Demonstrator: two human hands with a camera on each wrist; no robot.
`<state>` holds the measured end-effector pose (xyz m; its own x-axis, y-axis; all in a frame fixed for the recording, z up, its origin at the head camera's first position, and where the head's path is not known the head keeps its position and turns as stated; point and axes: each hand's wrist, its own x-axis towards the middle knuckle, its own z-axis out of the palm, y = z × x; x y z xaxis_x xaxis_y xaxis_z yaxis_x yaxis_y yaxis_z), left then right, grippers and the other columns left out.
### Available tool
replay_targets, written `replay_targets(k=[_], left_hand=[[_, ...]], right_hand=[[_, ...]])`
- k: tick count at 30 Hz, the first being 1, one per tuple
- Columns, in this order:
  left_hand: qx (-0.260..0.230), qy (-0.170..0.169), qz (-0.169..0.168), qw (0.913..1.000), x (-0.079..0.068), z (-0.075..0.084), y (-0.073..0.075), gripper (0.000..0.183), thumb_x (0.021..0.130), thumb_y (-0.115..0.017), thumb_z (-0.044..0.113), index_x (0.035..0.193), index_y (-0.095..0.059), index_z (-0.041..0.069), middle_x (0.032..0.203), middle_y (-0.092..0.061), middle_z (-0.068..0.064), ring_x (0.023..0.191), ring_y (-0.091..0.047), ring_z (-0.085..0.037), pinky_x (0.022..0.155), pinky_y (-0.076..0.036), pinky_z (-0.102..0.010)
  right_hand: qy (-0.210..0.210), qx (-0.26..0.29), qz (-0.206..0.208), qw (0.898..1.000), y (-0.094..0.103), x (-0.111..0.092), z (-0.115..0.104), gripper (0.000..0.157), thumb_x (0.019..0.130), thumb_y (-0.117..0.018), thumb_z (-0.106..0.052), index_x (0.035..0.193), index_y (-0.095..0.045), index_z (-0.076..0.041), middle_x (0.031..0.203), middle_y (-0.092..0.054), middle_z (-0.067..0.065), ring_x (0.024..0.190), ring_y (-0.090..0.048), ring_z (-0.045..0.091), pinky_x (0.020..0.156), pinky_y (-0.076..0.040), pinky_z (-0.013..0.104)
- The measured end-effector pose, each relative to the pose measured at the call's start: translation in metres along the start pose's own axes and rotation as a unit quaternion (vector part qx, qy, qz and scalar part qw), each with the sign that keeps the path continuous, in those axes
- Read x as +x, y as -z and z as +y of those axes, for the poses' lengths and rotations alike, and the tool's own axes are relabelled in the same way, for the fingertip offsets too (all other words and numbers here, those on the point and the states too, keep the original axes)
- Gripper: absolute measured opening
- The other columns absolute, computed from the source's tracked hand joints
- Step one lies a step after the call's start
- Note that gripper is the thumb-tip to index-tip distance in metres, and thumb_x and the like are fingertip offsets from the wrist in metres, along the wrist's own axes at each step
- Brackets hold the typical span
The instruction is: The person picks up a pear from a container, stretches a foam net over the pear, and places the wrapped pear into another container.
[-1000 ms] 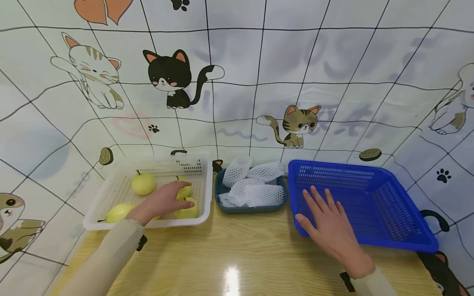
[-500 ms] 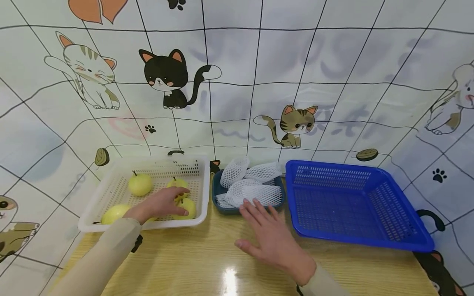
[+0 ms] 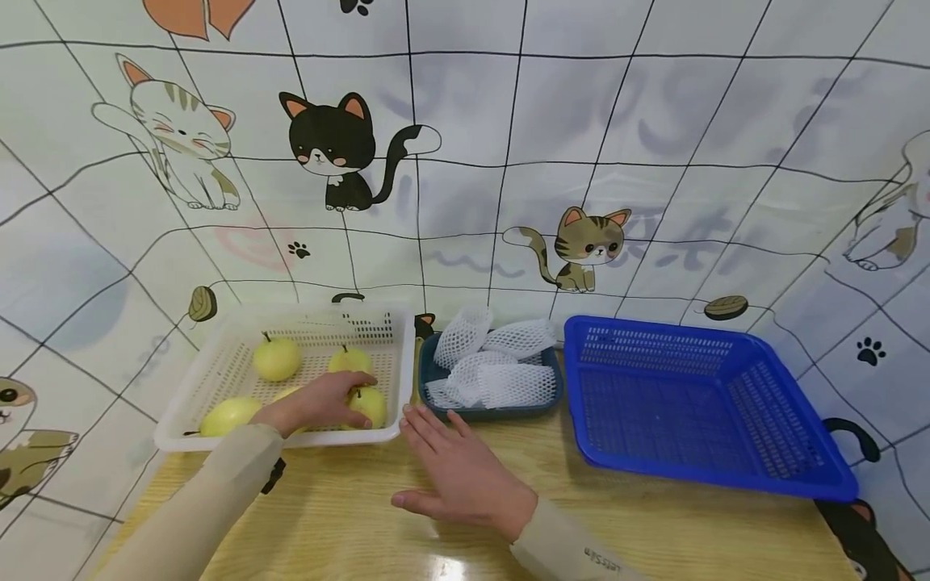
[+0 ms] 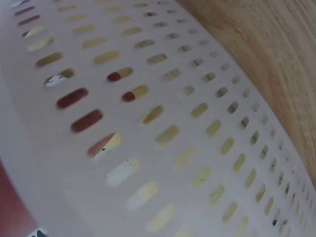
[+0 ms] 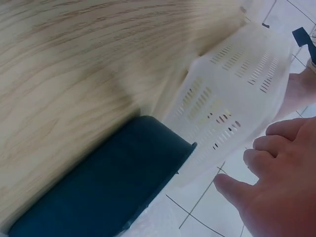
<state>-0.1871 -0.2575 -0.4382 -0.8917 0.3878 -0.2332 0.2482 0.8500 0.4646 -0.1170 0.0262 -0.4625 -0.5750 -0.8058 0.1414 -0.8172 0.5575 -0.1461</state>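
Note:
In the head view, my left hand [image 3: 320,405] reaches into the white plastic basket [image 3: 395,363] at the left. Its thumb and fingers go round a yellow-green pear [image 3: 369,406] by the basket's front right corner. Other pears lie in there too: one at the back [image 3: 277,358], one just behind the gripped pear [image 3: 350,360] and one at the front left [image 3: 228,417]; another is partly hidden under the hand. My right hand [image 3: 468,484], fingers straight, is above the table with its fingertips right by the basket's front right corner. The left wrist view shows mostly the slotted basket wall [image 4: 148,113].
A dark teal tub [image 3: 501,413] holding several white foam net sleeves [image 3: 501,379] stands right of the white basket. Farther right is an empty blue basket [image 3: 654,411]. A cat-patterned sheet [image 3: 465,161] rises behind the wooden table [image 3: 349,516].
My right hand has moved left, from over the blue basket, past the teal tub, to the white basket's front right corner. The left hand stays at the same pear.

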Motion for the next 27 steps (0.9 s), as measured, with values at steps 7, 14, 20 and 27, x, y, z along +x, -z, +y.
replay_targets(k=[7, 14, 20, 27], left_hand=[[0.003, -0.025, -0.004, 0.9997, 0.004, -0.004, -0.009, 0.064, 0.086, -0.085, 0.026, 0.139, -0.059, 0.002, 0.129, -0.067, -0.012, 0.112, -0.062, -0.025, 0.101, -0.049, -0.052], [0.001, -0.034, 0.01, 0.9994, -0.002, -0.007, -0.011, 0.062, 0.085, -0.086, 0.028, 0.135, -0.061, 0.001, 0.126, -0.068, -0.01, 0.107, -0.062, -0.022, 0.098, -0.05, -0.049], [-0.009, -0.012, 0.014, 0.9998, -0.001, -0.005, -0.01, 0.067, 0.084, -0.085, 0.031, 0.139, -0.06, 0.003, 0.128, -0.068, -0.009, 0.108, -0.062, -0.021, 0.097, -0.05, -0.049], [-0.032, 0.007, 0.035, 0.9988, 0.001, 0.0, 0.0, 0.077, 0.081, -0.085, 0.03, 0.142, -0.049, 0.0, 0.113, -0.067, -0.011, 0.091, -0.061, -0.021, 0.081, -0.052, -0.042]], right_hand=[[-0.001, -0.01, -0.005, 1.0, -0.001, 0.005, -0.004, 0.092, 0.101, -0.031, -0.074, 0.164, -0.026, -0.008, 0.172, -0.016, 0.009, 0.157, -0.016, 0.022, 0.121, -0.028, 0.053], [0.002, -0.018, -0.009, 1.0, -0.004, 0.008, -0.007, 0.093, 0.101, -0.033, -0.075, 0.164, -0.026, -0.007, 0.172, -0.014, 0.008, 0.157, -0.016, 0.022, 0.12, -0.03, 0.052], [-0.002, -0.02, -0.008, 1.0, -0.006, 0.007, -0.007, 0.092, 0.101, -0.033, -0.075, 0.164, -0.026, -0.008, 0.172, -0.016, 0.008, 0.157, -0.016, 0.021, 0.12, -0.03, 0.052], [-0.021, 0.002, -0.023, 1.0, -0.005, 0.006, -0.004, 0.093, 0.101, -0.027, -0.076, 0.164, -0.025, -0.008, 0.172, -0.013, 0.006, 0.158, -0.012, 0.019, 0.122, -0.025, 0.052]])
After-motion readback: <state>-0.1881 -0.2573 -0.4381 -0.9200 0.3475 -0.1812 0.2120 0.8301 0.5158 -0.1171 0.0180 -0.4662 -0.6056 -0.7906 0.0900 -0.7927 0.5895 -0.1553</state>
